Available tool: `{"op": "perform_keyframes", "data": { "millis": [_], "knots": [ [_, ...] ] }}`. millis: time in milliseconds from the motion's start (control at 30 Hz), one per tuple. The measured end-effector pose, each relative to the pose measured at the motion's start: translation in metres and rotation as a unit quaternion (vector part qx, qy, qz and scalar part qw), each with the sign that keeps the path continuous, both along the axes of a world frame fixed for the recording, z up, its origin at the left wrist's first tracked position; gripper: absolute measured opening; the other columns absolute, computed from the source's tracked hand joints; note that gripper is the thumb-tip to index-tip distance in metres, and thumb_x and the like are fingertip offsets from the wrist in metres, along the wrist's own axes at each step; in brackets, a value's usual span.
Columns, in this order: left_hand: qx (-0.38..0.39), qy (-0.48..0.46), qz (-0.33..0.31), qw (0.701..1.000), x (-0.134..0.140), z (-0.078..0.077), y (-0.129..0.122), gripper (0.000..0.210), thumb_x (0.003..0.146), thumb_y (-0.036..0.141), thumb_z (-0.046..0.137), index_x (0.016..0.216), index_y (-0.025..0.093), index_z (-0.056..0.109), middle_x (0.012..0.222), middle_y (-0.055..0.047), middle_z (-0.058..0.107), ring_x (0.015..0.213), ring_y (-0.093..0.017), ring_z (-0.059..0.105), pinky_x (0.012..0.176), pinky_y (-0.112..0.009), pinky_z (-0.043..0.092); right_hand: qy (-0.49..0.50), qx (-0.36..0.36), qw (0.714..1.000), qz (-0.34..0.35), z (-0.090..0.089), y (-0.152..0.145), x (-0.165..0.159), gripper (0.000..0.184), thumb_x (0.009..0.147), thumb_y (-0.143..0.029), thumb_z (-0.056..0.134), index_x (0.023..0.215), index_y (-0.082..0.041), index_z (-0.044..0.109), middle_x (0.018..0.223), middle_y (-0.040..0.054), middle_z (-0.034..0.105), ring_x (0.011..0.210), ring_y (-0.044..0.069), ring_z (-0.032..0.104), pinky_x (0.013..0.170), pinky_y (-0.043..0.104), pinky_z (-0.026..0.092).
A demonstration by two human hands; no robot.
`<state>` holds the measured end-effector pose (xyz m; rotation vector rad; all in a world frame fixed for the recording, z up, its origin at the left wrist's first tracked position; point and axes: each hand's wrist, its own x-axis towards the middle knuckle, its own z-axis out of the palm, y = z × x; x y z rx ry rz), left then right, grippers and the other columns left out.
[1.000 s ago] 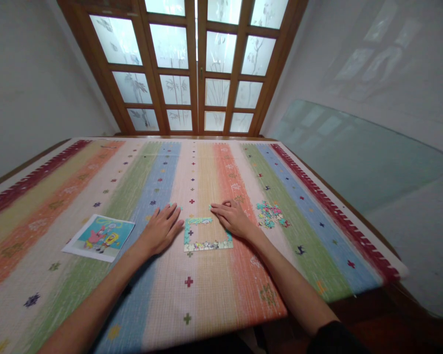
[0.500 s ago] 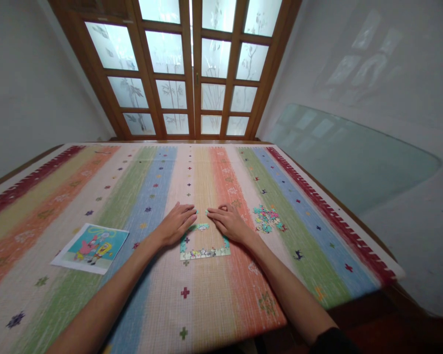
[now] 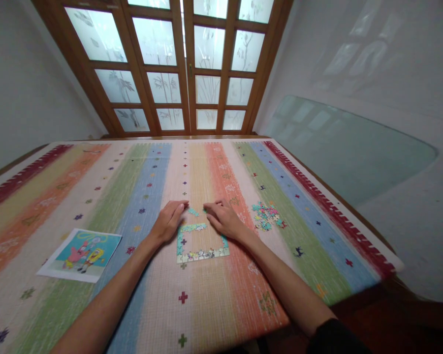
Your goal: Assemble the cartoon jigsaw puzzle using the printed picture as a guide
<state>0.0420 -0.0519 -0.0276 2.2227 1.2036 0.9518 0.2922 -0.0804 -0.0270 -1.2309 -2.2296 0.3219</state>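
Because your right hand (image 3: 224, 220) covers the upper right part of the puzzle frame (image 3: 203, 254), you can't see that corner, nor tell whether the fingertips pinch the small piece (image 3: 205, 211) there. Your left hand (image 3: 169, 221) has thumb and fingers close together beside loose pieces (image 3: 193, 212); its hold is unclear. Open room runs along the tablecloth (image 3: 197, 172) beyond both hands; rightward, the pile (image 3: 268, 215) stands apart.

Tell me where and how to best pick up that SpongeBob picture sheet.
Probably pinch the SpongeBob picture sheet by the white margin along its bottom edge, coming low from the near side: it lies flat, looks thin, and that margin carries no figures.
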Motion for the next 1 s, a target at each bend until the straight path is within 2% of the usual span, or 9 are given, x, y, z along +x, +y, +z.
{"op": "perform_keyframes", "data": {
  "millis": [300,467,700,833,900,1000],
  "knots": [
    [-0.018,-0.009,0.003,1.0,0.0,0.0,-0.003,0.046,0.108,0.042,0.031,0.118,0.018,0.069,0.105,-0.008,0.077,0.106,-0.025,0.068,0.098,-0.046,0.053,0.019,-0.041,0.999,0.002,0.008,-0.005,0.002,0.037,0.089,-0.012,0.065,0.125,-0.019,0.068,0.111,0.0096,0.077,0.104,0.027,0.059,0.095,0.044,0.048],
    [-0.017,-0.017,0.0,1.0,0.0,0.002,-0.006,0.047,0.107,0.045,0.033,0.106,0.019,0.073,0.102,-0.008,0.077,0.104,-0.025,0.068,0.097,-0.045,0.054,0.016,-0.025,1.0,0.007,0.01,-0.009,0.008,0.04,0.085,-0.008,0.064,0.124,-0.018,0.069,0.112,0.0101,0.076,0.102,0.027,0.061,0.096,0.045,0.049],
    [-0.003,-0.013,-0.003,1.0,-0.001,0.004,-0.007,0.048,0.107,0.044,0.032,0.103,0.02,0.074,0.094,-0.006,0.076,0.099,-0.024,0.068,0.092,-0.042,0.056,0.012,-0.038,0.999,0.008,0.009,-0.009,0.012,0.037,0.085,-0.009,0.064,0.12,-0.018,0.071,0.101,0.0088,0.077,0.098,0.026,0.061,0.093,0.044,0.05],
    [0.019,0.001,-0.007,1.0,-0.002,0.003,-0.007,0.045,0.106,0.04,0.034,0.111,0.02,0.074,0.101,-0.007,0.075,0.103,-0.025,0.064,0.097,-0.045,0.053,0.026,-0.044,0.999,0.018,0.01,-0.01,0.013,0.04,0.085,-0.009,0.065,0.124,-0.019,0.07,0.111,0.0097,0.076,0.101,0.025,0.061,0.094,0.044,0.05],
    [0.031,0.014,-0.012,0.999,-0.002,0.0,-0.005,0.04,0.104,0.037,0.04,0.115,0.02,0.074,0.109,-0.008,0.074,0.108,-0.026,0.061,0.102,-0.048,0.05,0.032,-0.054,0.998,0.017,0.011,-0.011,0.014,0.043,0.087,-0.01,0.066,0.128,-0.02,0.068,0.11,0.0099,0.076,0.103,0.026,0.062,0.094,0.045,0.051],
    [0.045,0.037,-0.02,0.998,-0.001,-0.005,-0.002,0.032,0.097,0.031,0.049,0.11,0.023,0.077,0.118,-0.009,0.071,0.115,-0.029,0.057,0.106,-0.053,0.047,0.037,-0.064,0.997,0.011,0.013,-0.012,0.014,0.047,0.087,-0.009,0.067,0.132,-0.021,0.065,0.106,0.0091,0.077,0.105,0.026,0.062,0.094,0.045,0.051]
  ]
}}
